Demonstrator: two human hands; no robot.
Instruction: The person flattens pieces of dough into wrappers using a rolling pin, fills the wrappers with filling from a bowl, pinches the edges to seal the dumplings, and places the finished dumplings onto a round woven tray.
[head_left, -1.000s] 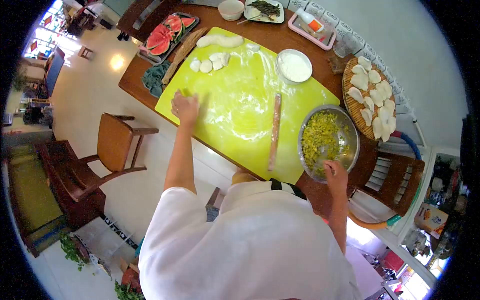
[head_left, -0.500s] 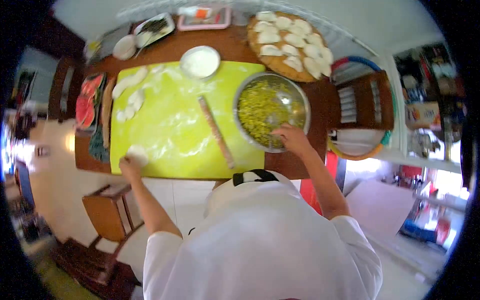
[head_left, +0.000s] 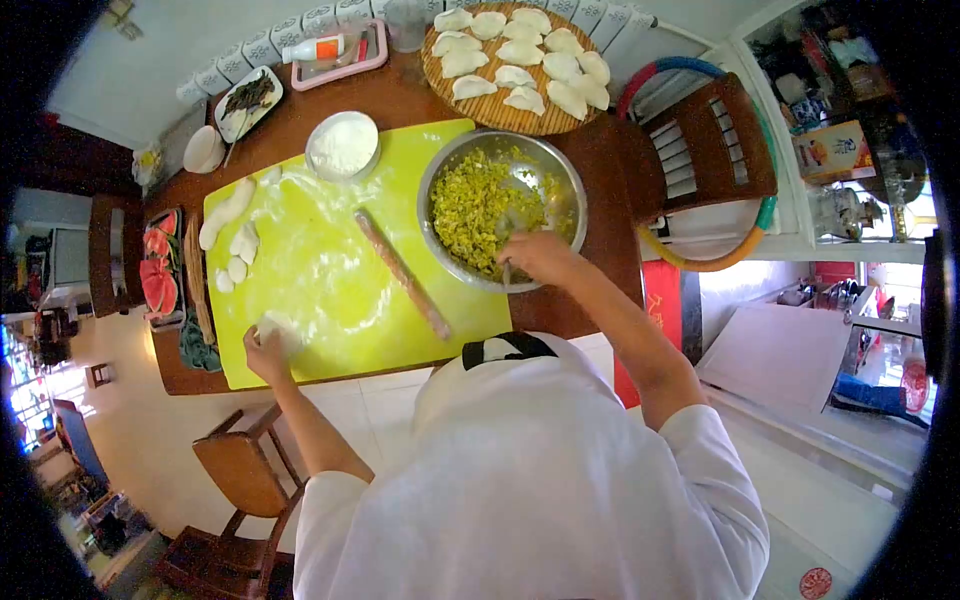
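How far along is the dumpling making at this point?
Partway, it seems. Done: a batch of folded dumplings sits on the woven tray. In hand: the left hand holds a flat dough wrapper; the right hand grips a utensil in the chopped filling. Left: small dough pieces look unrolled, a dough rope looks uncut, and there is plenty of filling.

The brown table (head_left: 597,235) fills the upper middle of the frame. Directly on it lie a yellow-green mat (head_left: 330,245) at center left and, toward the upper right, a woven tray (head_left: 508,112). Along its upper left edge sit a pink-rimmed tray (head_left: 374,62), a plate (head_left: 232,127) and a bowl (head_left: 204,150); a watermelon tray (head_left: 162,270) lies at the far left, beside a dark green cloth (head_left: 198,345).
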